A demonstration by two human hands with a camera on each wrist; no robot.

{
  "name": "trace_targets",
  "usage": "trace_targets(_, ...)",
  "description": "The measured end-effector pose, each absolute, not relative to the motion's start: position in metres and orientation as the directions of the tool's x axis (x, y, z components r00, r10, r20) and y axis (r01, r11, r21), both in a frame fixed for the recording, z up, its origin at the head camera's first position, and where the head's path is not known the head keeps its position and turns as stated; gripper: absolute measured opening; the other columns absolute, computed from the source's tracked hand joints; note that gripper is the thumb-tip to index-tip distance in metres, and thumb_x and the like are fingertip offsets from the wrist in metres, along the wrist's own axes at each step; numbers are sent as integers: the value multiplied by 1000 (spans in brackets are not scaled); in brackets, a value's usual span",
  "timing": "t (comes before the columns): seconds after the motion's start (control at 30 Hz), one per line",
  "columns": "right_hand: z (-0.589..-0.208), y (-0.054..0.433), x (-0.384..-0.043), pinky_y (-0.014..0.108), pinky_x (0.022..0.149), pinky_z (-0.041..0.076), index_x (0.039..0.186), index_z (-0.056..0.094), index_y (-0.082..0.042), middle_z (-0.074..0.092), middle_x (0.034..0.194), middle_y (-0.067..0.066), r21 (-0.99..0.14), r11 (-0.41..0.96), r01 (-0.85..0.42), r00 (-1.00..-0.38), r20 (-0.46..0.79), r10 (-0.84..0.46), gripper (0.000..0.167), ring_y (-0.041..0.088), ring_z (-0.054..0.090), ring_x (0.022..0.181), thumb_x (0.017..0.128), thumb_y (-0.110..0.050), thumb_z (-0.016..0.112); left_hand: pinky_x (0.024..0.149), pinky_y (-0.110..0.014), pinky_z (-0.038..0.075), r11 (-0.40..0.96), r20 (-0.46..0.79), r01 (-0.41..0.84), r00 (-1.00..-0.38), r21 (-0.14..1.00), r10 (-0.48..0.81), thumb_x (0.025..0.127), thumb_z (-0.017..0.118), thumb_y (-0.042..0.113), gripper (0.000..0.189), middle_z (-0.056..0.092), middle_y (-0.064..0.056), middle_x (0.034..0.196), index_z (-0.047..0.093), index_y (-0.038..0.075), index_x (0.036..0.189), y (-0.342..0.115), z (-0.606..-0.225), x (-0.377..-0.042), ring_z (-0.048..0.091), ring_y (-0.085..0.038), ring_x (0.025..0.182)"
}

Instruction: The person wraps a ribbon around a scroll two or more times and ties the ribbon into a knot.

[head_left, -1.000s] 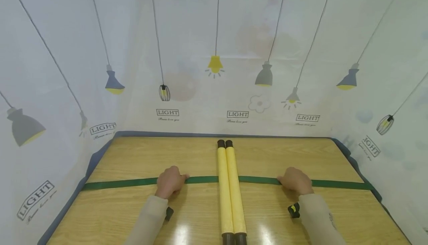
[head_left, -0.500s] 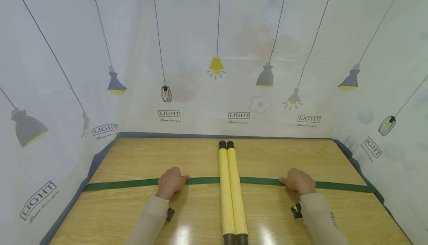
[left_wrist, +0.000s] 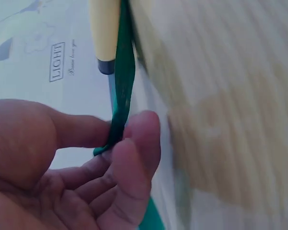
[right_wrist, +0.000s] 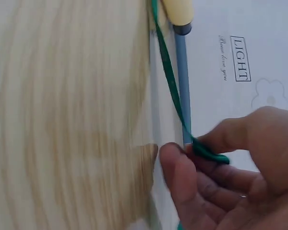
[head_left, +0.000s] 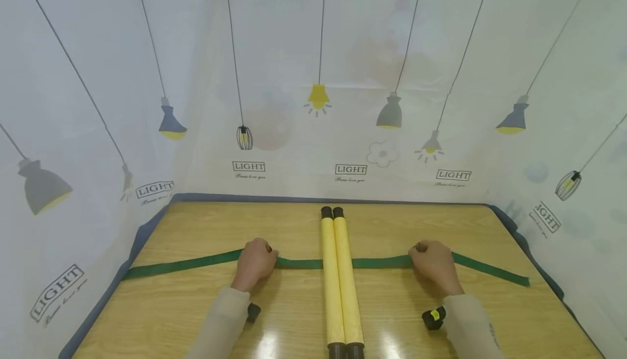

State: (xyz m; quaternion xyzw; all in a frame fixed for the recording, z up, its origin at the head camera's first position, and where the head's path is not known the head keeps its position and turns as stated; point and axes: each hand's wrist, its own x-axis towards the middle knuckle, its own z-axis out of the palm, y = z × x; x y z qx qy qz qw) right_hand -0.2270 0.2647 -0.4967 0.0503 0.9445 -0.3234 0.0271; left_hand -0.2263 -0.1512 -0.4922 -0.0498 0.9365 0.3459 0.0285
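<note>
A long green ribbon point(head_left: 302, 264) runs crosswise beneath two yellow tubes with dark end caps point(head_left: 338, 280), which lie side by side pointing away from me. Left of the tubes my left hand point(head_left: 257, 264) pinches the ribbon between thumb and fingers, as the left wrist view also shows. On the other side my right hand point(head_left: 433, 264) pinches it the same way; a folded bit of ribbon point(right_wrist: 209, 152) sticks out past the thumb in the right wrist view. Between the hands and the tubes the ribbon rises slightly off the table. Its right end lies on the tabletop.
The wooden table point(head_left: 235, 223) has a blue-grey edge against a white wall covering point(head_left: 303, 147) printed with lamps. This covering encloses the back and both sides. Dark wrist cameras point(head_left: 433, 318) hang at the sleeves.
Both hands have lifted the ribbon a little off the table, now pinching it with curled fingers. The ribbon's right end has drawn inward from the table's right edge. The tubes stay put.
</note>
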Motion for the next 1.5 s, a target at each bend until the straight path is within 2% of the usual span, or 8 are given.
trace_targets(0.17,-498,260,-230,42,89,59,122,67,2,69,126,21,-832,524,179,-983,-124,139,40,26,70,104,106,-31,52,45,-21,35,669,-20,-68,-997,740,-80,97,59,6,28,52,-2,60,54,7,70,-147,-490,-231,46,-11,49)
trace_targets(0.27,-495,257,-235,34,96,58,129,62,2,69,130,16,-943,270,196,-976,-163,141,41,18,72,109,108,-31,50,50,-23,43,566,4,-41,-997,824,-78,98,57,3,10,68,-9,77,64,-2,93,-144,-487,-233,58,-14,60)
trace_targets(0.37,-491,256,-239,29,96,57,131,60,3,73,125,8,-983,25,182,-977,-177,121,41,12,74,108,110,-29,44,63,-31,57,429,-7,-38,-997,903,-73,101,56,4,17,75,-14,95,64,-5,113,-141,-483,-235,69,-17,75)
trace_targets(0.5,-485,254,-240,27,92,59,129,60,0,78,108,-1,-979,-137,151,-983,-163,84,37,11,76,101,112,-27,42,83,-46,62,260,-16,-28,-999,965,-50,103,56,8,17,75,-14,98,62,-3,114,-137,-477,-238,74,-20,85)
trace_targets(0.8,-471,232,-241,27,77,60,133,55,2,68,85,-4,-991,113,73,-997,-70,33,41,12,68,76,110,-31,50,76,-43,63,-3,51,51,-996,999,67,108,50,14,20,68,-10,78,61,-3,107,-121,-462,-242,71,-25,70)
trace_targets(1.03,-464,220,-241,27,71,57,123,59,-4,67,81,0,-982,186,41,-999,-43,-8,36,14,62,71,108,-37,53,60,-29,57,36,118,125,-982,992,148,110,49,21,24,63,-6,70,64,3,105,-106,-459,-243,60,-17,57)
trace_targets(1.33,-457,209,-241,26,63,55,126,62,-2,67,73,-3,-974,215,-73,-995,56,-86,35,10,60,60,105,-30,60,50,-24,38,130,130,176,-944,976,304,109,50,20,25,61,-2,65,61,-1,116,-90,-453,-240,43,-12,50)
trace_targets(1.5,-450,197,-243,26,61,54,124,63,-1,66,72,-2,-973,202,-114,-985,85,-147,31,10,59,59,105,-25,60,47,-22,32,158,122,185,-932,970,340,108,53,23,22,59,-2,64,64,4,116,-81,-451,-241,38,-10,49)
